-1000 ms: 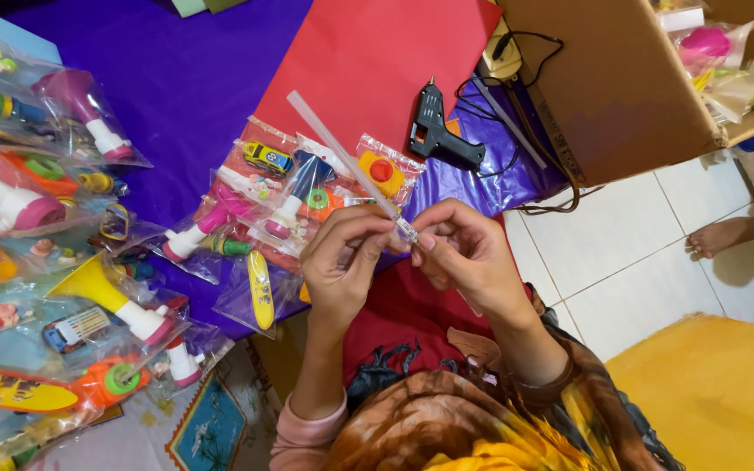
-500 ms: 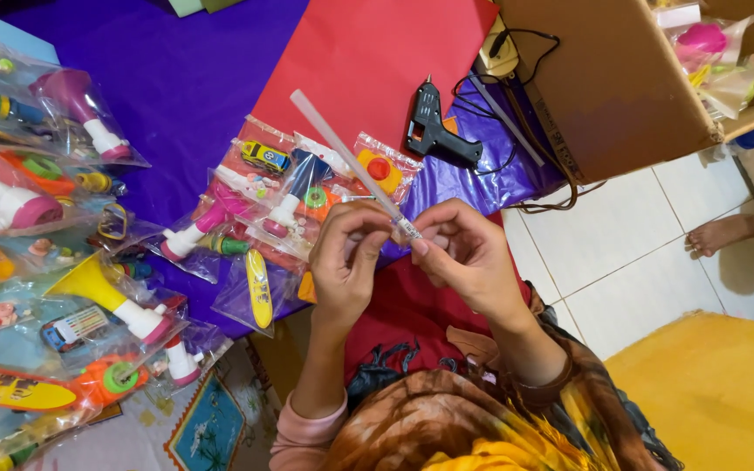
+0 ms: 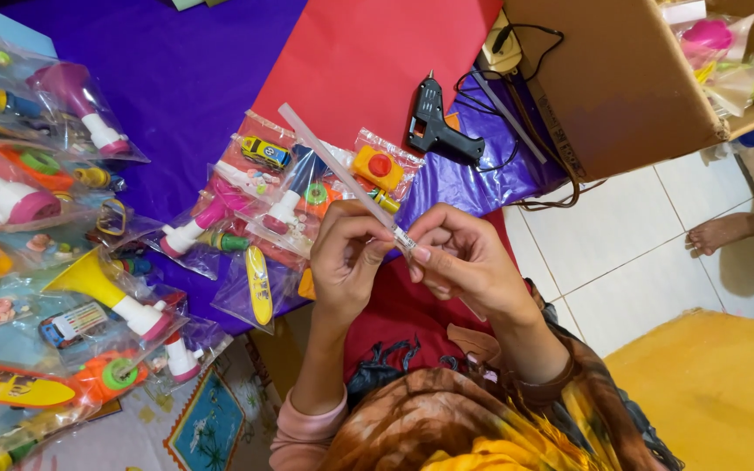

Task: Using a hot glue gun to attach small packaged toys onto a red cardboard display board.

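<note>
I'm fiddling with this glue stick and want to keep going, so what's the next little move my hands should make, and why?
Probably finish peeling the small label off the near end of the glue stick. Both the left hand and the right hand pinch that end, fingertips right at the label. The black glue gun lies apart on the purple sheet, so the stick likely goes there afterwards.
</note>
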